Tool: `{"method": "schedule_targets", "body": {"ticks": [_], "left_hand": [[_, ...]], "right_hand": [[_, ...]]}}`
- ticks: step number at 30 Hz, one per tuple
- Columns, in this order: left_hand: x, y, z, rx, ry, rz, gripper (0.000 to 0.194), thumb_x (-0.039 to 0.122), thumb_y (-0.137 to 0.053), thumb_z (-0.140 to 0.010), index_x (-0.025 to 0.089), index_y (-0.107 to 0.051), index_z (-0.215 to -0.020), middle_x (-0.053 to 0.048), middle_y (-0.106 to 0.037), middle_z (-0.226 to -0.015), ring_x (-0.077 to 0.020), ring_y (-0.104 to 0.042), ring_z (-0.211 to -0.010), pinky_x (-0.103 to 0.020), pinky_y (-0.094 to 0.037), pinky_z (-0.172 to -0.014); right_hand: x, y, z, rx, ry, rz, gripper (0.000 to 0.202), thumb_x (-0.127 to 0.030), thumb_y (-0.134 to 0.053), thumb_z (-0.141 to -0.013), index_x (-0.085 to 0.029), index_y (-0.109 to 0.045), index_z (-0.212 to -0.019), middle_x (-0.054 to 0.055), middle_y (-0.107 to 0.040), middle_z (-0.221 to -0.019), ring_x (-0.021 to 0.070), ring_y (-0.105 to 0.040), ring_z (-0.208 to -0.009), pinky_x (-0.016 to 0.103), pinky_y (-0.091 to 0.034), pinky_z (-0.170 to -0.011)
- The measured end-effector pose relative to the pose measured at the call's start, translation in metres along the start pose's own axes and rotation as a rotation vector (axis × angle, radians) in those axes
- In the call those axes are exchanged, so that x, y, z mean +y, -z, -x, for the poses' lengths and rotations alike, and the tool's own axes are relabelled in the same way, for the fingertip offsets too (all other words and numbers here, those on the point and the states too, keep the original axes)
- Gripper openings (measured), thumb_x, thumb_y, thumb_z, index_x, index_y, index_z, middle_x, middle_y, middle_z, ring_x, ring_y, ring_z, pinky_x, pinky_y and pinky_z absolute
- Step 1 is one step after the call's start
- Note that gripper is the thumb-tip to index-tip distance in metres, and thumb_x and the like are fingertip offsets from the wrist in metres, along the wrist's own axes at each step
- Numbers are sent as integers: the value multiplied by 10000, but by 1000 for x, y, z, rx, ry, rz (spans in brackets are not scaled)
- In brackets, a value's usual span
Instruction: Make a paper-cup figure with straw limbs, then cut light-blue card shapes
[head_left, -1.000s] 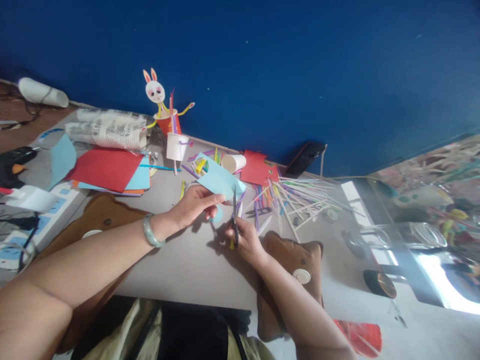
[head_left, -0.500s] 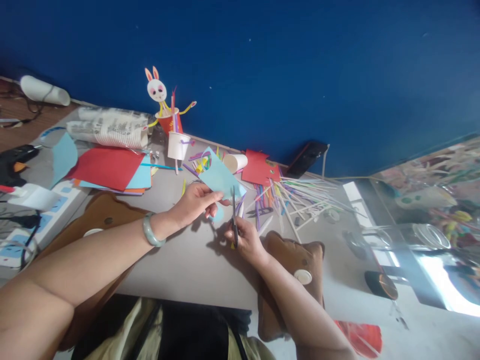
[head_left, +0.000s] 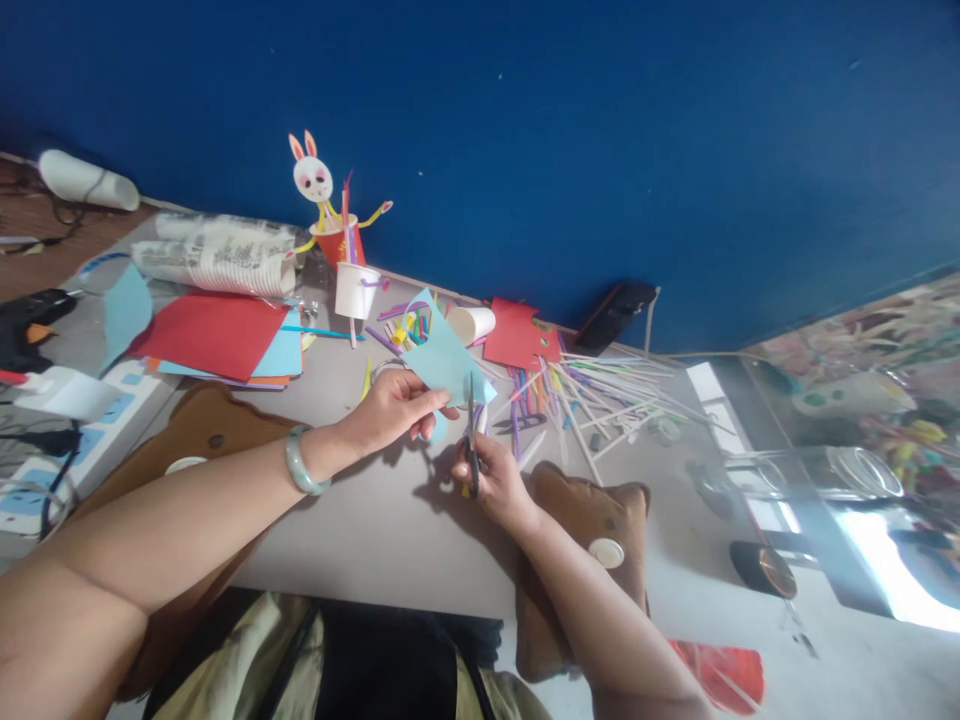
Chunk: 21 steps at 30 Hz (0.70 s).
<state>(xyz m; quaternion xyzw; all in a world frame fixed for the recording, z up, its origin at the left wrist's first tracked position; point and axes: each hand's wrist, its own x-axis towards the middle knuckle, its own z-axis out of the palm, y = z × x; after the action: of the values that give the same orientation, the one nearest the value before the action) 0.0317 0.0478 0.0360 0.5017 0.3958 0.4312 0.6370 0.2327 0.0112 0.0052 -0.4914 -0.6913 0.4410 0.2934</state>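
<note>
My left hand [head_left: 405,405] pinches the lower edge of a light blue sheet of paper [head_left: 444,355], held up above the table. A pair of scissors [head_left: 472,425] is in my right hand [head_left: 491,478], the fingers closed round its handles. Its blades point away from me and overlap the right part of the sheet. Whether the blades are apart cannot be made out. A light blue round piece [head_left: 439,428] shows just below the sheet, behind my left fingertips.
Behind the sheet lie a white paper cup [head_left: 471,324], red paper [head_left: 517,335] and many loose sticks [head_left: 622,395]. A rabbit figure [head_left: 313,180] stands at the wall. Coloured sheets [head_left: 214,335] and a power strip [head_left: 124,405] are at left. Brown cushions [head_left: 574,520] lie under both forearms.
The light blue paper has shifted slightly right and turned a little, its right corner now sticking out past the scissor blades. Both hands have stayed nearly in place.
</note>
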Motion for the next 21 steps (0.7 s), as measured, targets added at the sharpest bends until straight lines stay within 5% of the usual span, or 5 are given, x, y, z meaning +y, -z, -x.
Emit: {"method": "schedule_targets", "body": {"ticks": [21], "left_hand": [[-1,1,-1,1,2,40,233,324,-676,-806,105,-684,-727,-76,-734,-695,-71,-549,-428,-183,-400,-388]], "right_hand": [[1,1,1,-13,-16,-27,597,-778,-615,-710,-188,-541,-663,1,-564,-626,130,-487,-592,262,-408,-576]]}}
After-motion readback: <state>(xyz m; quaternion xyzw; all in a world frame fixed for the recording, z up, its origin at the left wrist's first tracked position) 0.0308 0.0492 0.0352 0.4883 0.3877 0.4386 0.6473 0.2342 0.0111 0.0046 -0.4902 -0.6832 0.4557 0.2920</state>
